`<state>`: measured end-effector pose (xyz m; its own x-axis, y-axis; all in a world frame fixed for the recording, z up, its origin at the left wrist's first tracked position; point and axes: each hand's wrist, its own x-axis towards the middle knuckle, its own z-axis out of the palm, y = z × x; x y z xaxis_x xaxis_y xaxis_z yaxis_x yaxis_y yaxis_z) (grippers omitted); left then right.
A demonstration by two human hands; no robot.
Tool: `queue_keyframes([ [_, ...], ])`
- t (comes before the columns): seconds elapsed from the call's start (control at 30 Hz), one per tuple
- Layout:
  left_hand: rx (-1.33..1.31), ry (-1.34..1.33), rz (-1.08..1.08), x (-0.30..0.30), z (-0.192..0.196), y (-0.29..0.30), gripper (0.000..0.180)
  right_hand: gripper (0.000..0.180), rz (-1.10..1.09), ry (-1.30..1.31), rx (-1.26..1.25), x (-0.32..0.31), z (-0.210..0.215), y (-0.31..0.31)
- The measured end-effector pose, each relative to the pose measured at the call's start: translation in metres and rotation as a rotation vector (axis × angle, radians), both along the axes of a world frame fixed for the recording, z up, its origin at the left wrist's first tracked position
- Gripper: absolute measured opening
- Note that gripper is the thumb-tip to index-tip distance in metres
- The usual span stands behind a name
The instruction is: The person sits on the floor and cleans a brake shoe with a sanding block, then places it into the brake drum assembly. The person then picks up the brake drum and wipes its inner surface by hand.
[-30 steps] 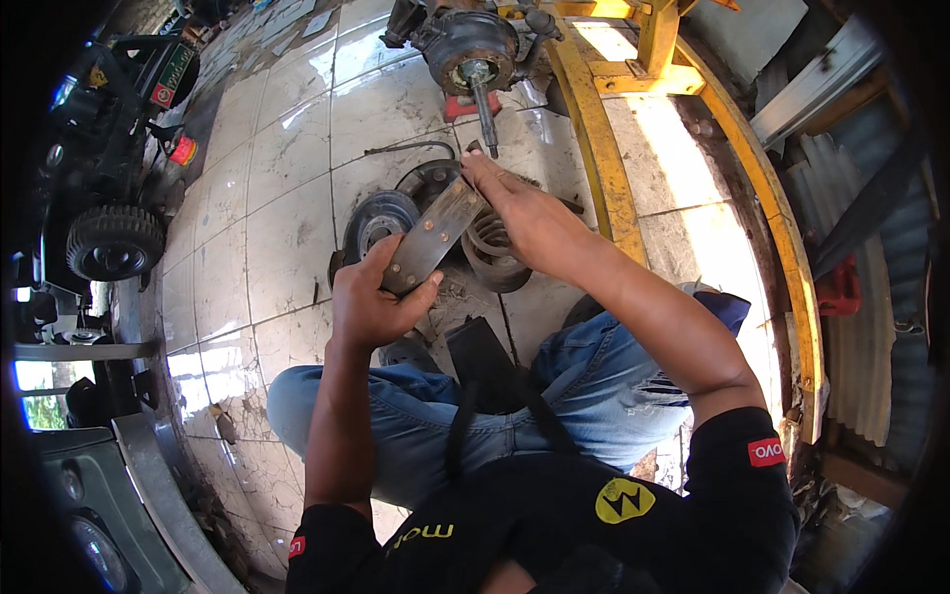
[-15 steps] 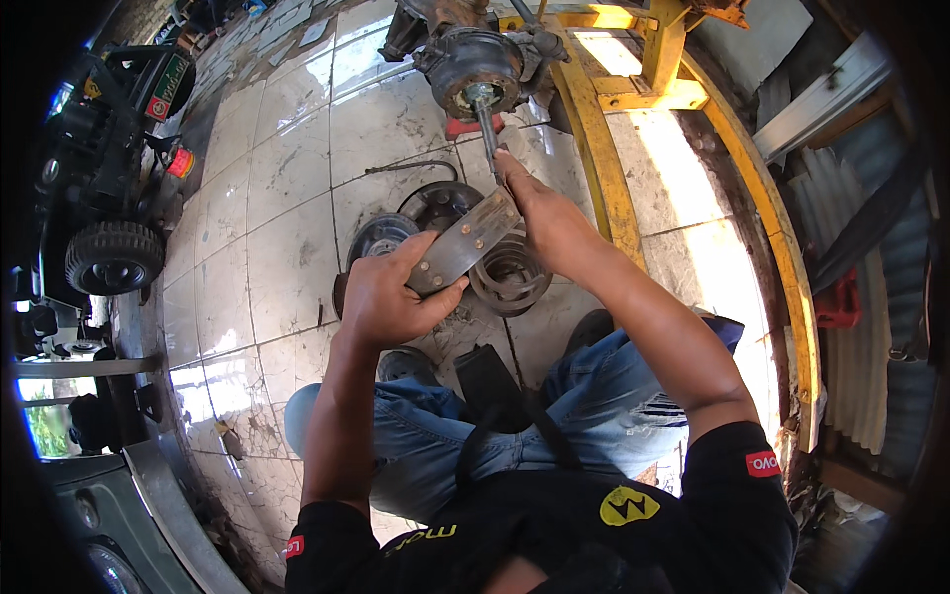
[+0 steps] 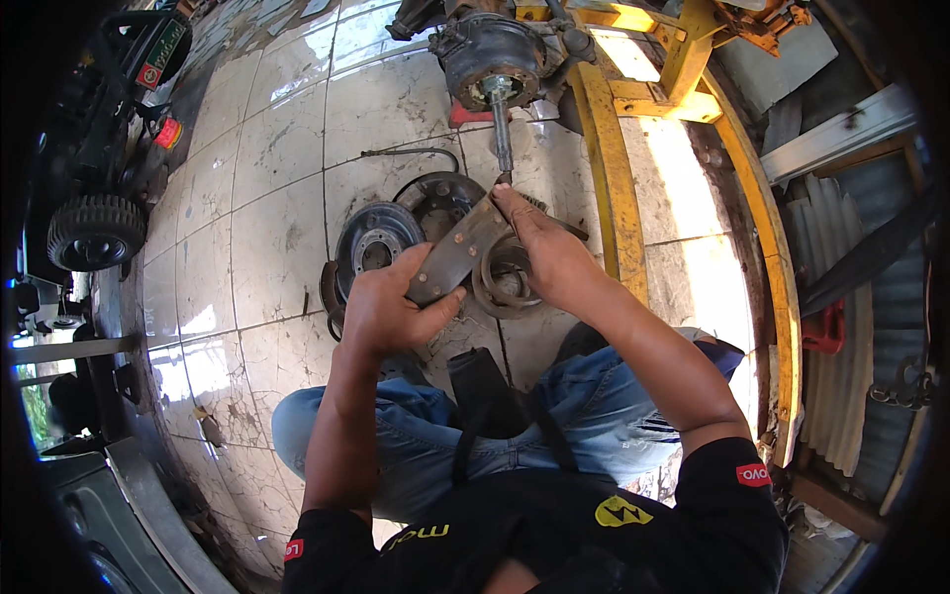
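Note:
A curved, rusty brake shoe is held between both hands above the tiled floor. My left hand grips its lower end. My right hand holds its upper end, fingertips close to the tip of the bare axle shaft. That shaft sticks out of a dark hub on a yellow frame. Below the hands lie a dark brake drum, a round backing plate and a rusty ring part.
A small green vehicle with a knobby tyre stands at the left. Corrugated metal sheets and a red object are at the right. My knees in blue jeans are below the hands. A thin cable lies on the tiles.
Both hands have carried the brake shoe up and a little right, closer to the axle shaft; the head view has shifted so the hub sits more centred.

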<state>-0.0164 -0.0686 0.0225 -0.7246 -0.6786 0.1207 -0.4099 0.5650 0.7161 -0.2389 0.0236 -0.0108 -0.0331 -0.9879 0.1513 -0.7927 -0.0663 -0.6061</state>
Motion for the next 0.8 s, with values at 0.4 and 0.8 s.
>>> queue_keyframes([
  [0.4,0.022,-0.035,-0.056,0.005,0.003,0.012,0.052,0.082,-0.024,-0.102,0.066,-0.004,0.002,-0.003],
  [0.8,0.016,-0.086,-0.034,0.022,0.005,0.018,0.055,0.09,0.003,-0.104,0.075,0.011,-0.002,-0.005],
])
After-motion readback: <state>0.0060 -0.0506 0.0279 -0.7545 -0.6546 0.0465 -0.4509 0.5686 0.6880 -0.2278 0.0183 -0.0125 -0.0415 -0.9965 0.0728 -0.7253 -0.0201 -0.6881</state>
